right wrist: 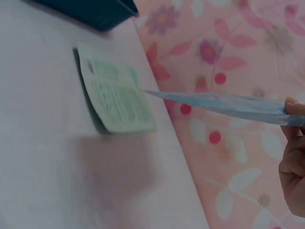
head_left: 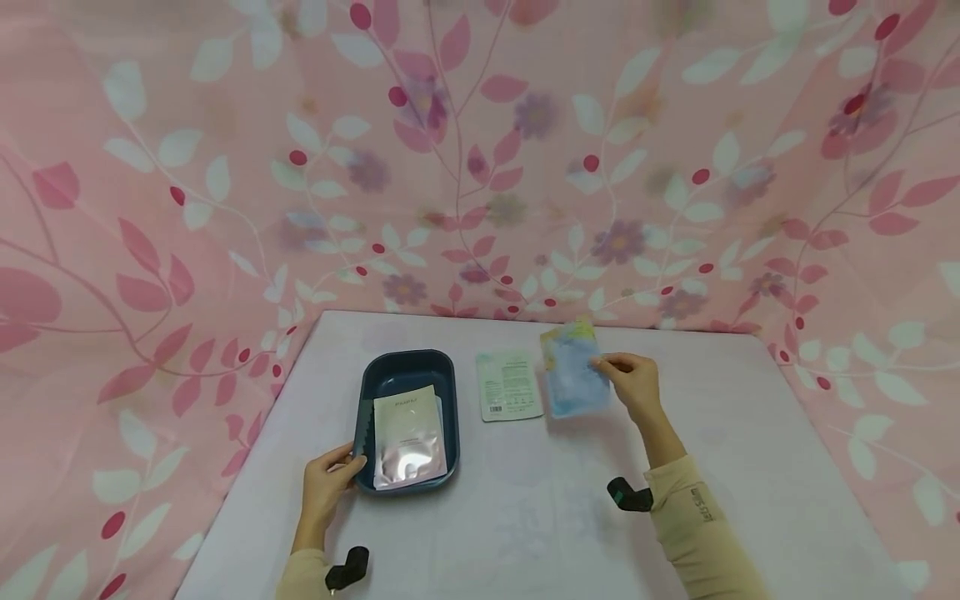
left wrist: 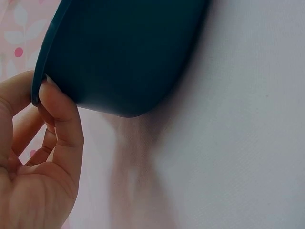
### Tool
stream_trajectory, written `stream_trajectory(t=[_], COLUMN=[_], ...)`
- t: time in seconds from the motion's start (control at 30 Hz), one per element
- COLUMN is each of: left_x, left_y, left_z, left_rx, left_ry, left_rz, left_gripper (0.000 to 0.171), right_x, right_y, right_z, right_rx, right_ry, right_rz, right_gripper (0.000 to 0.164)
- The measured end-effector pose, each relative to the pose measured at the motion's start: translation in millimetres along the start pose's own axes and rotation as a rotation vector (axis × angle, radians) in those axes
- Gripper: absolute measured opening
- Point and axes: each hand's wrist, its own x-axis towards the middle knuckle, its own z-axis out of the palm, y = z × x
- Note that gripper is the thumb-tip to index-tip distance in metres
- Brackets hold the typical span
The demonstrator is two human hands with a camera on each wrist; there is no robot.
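The person wears beige sleeves, the left sleeve (head_left: 298, 577) plain where it shows and the right sleeve (head_left: 693, 542) printed near its cuff with small dark lettering (head_left: 702, 504), beside a stubby, bent black left device (head_left: 347, 569) and a similar right device (head_left: 633, 498) bearing a green patch (head_left: 617, 495).

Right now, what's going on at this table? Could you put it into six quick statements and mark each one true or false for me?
1. The left hand grips the rim of the dark blue tray. True.
2. The tray is empty. False: a silvery packet lies in it.
3. The right hand pinches a blue packet. True.
4. A green packet lies on the table. True.
5. The blue packet lies flat on the table. False: it is held up above it.
6. The green packet touches the tray. False: a gap separates them.
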Motion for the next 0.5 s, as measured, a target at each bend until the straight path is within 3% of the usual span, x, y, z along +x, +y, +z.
stream_trajectory(t=[0.17,0.27,0.37,0.5], left_x=[-1.9,-2.0,-0.9,-0.3], left_y=[0.3,0.6,0.2,-1.3], left_z=[-1.5,-2.2,-0.9,1.9], left_rx=[-0.003,-0.012,-0.024,-0.043], left_ry=[0.009,0.012,0.015,0.022], left_rz=[-0.004,-0.007,0.002,0.012], left_gripper=[0.036,0.037,0.037,0.036], right_x=[-15,-25,-33,-47], right_y=[-37,-55,-62,-59], right_z=[45,78,113,153], right_rx=[0.308,0.431,0.462,0.373], right_ry=[-0.083,-0.135,-0.175,-0.235], right_rz=[0.04,0.084,0.132,0.196], right_gripper=[0.03,0.029,0.025,0.024])
